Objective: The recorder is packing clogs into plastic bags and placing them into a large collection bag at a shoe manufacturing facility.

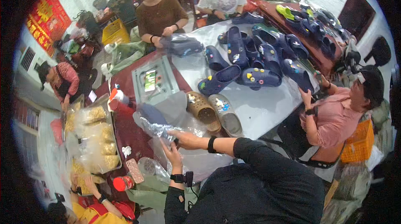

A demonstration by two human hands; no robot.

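In front of me lies a clear plastic bag with navy clogs inside, seen hazily through the film. My right hand is closed on the near end of this bag. Just below it, my left hand reaches up to the same end, thumb and fingers around the film; a small dark part shows between the hands, too little to name. Right beside the bag stand a brown clog and a grey clog with charms.
Loose navy clogs pile up on the table's white sheet. A grey-green case with a phone lies farther left. Bagged yellow pieces fill a tray at left, near a red-lidded jar. Several people work around the table.
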